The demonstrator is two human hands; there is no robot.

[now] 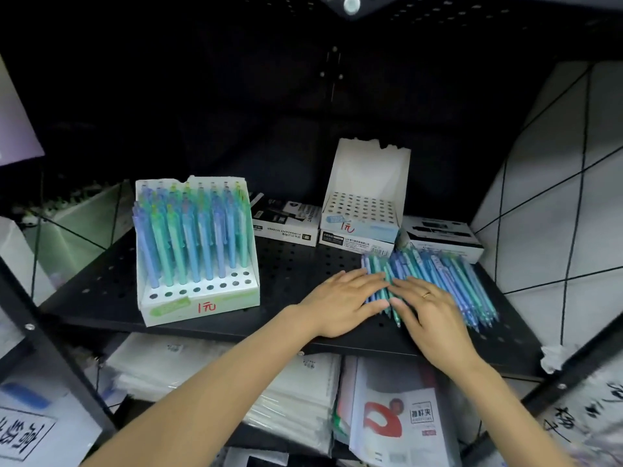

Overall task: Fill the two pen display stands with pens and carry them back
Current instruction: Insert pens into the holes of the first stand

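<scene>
Resting flat on the loose pens, both hands lie with fingers straight and spread, neither one curled round a pen. The left hand covers the left edge of the pile; the right hand, with a ring on one finger, lies on the pile's near middle, fingertips almost meeting those of the left hand.

The landmark for all positions below is the black perforated shelf.

- Loose pens: a heap of blue and green pens lying on their sides on the right part of the shelf, near its front edge.
- Filled stand: a white stepped display stand on the left part of the shelf, upright, with blue and green pens standing in nearly all rows. The front row of holes is open. A red handwritten price mark shows on its front face.
- Empty stand: a second white stand toward the back of the shelf, right of centre, perched on a flat box. Its grid of holes holds no pens.
- Marker boxes: black-and-white cartons along the back of the shelf, between and beside the two stands.
- Paper packs: wrapped stacks on the level under the shelf.
</scene>
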